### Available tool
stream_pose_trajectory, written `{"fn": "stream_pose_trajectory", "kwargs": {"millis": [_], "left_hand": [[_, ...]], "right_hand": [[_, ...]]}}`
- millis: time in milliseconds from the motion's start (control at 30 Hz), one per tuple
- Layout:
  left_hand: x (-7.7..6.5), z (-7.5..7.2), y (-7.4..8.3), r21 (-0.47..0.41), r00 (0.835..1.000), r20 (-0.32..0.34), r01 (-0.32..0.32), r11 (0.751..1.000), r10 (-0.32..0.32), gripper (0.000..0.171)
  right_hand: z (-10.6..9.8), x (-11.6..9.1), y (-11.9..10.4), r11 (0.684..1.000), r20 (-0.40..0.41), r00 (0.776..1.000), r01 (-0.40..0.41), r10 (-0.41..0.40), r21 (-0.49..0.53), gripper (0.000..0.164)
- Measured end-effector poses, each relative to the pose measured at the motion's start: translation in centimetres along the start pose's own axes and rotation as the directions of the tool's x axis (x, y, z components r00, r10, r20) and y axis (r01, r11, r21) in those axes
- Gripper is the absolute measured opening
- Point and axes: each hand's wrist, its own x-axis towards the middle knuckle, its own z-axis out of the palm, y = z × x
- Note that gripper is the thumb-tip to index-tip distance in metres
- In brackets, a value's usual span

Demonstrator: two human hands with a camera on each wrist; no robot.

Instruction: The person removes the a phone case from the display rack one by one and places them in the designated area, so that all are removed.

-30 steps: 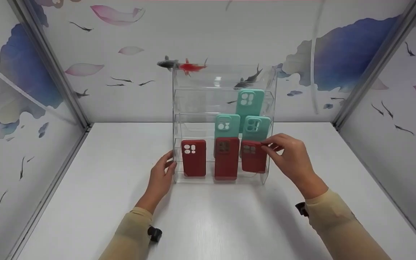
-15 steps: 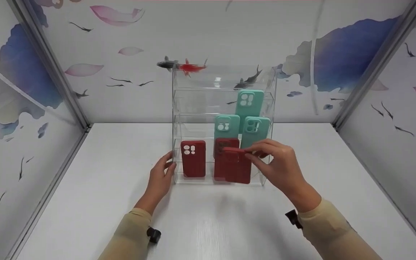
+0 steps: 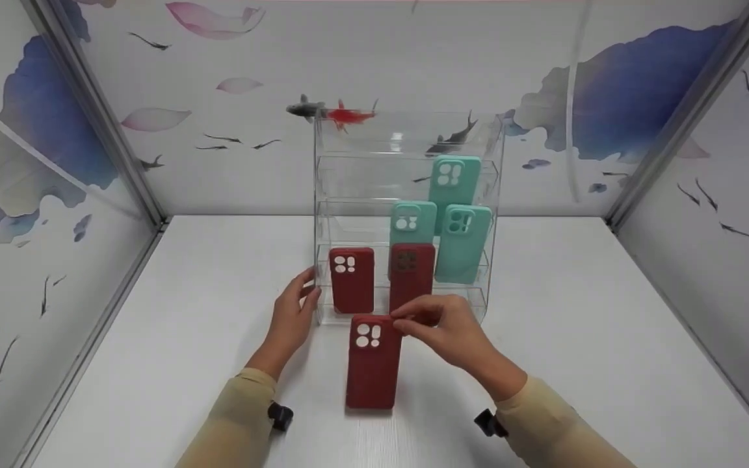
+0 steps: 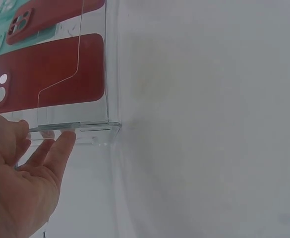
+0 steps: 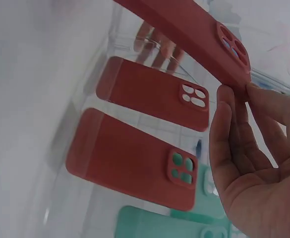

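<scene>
Held red case (image 3: 372, 374) moved off rack (image 3: 355, 179); teal cases (image 3: 463, 253) behind.

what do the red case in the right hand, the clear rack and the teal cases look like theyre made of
Red case: probably silicone or soft plastic, matte; its colour is even with little shine.
Clear rack: likely glossy acrylic, since the patterned wall shows through; glass is possible.
Teal cases: seemingly similar matte material, without sharp highlights.
</scene>
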Motion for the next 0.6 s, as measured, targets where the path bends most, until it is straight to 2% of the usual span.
{"fn": "stream_pose_trajectory", "kwargs": {"millis": [200, 333, 600], "left_hand": [[-0.4, 0.0, 0.0, 0.003, 1.0, 0.006, 0.018, 1.0, -0.018, 0.05], [-0.5, 0.0, 0.3, 0.012, 1.0, 0.01, 0.026, 1.0, -0.026, 0.05], [-0.3, -0.1, 0.3, 0.012, 1.0, 0.009, 0.022, 1.0, -0.022, 0.05]], "right_hand": [[2.8, 0.7, 2.3, 0.99, 0.093, 0.991, -0.109, 0.101, 0.086, 0.014], [3.9, 1.3, 3.4, 0.985, 0.139, 0.983, -0.137, 0.123, 0.102, 0.015], [5.6, 2.5, 5.1, 0.987, 0.187, 0.97, -0.16, 0.154, 0.019, 0.016]]}}
